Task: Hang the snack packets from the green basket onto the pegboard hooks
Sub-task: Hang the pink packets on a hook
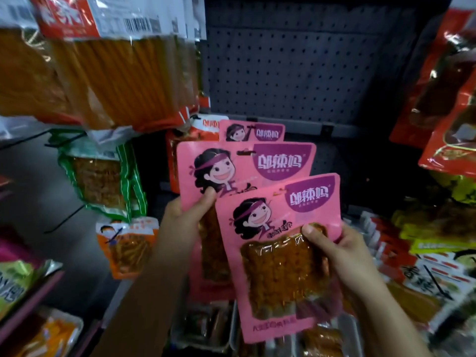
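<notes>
**Q:** What are you holding, here in front of the display?

**A:** Two pink snack packets. My left hand (184,217) grips the rear pink packet (244,166) at its left edge, thumb curled over the front, just under the cartoon face. My right hand (342,256) holds the front pink packet (278,253) by its right side, thumb pressed on the clear window over the orange-brown snack inside. The fingers of both hands are clamped on their packets.

**Q:** How do the two packets lie?

**A:** The front packet overlaps the lower right of the rear one and tilts slightly. Behind both, a third pink packet (253,131) of the same brand hangs at the foot of the grey pegboard (296,73), only its top showing.

**Q:** And around them?

**A:** To the upper left hang big clear bags of orange sticks (116,73). Below those are a green-edged packet (103,176) and a small orange packet (128,246). Red packets (443,86) hang at the right, with yellow and white ones heaped beneath. Bare black hooks (67,217) jut out at the left. I cannot make out the green basket from here.
</notes>
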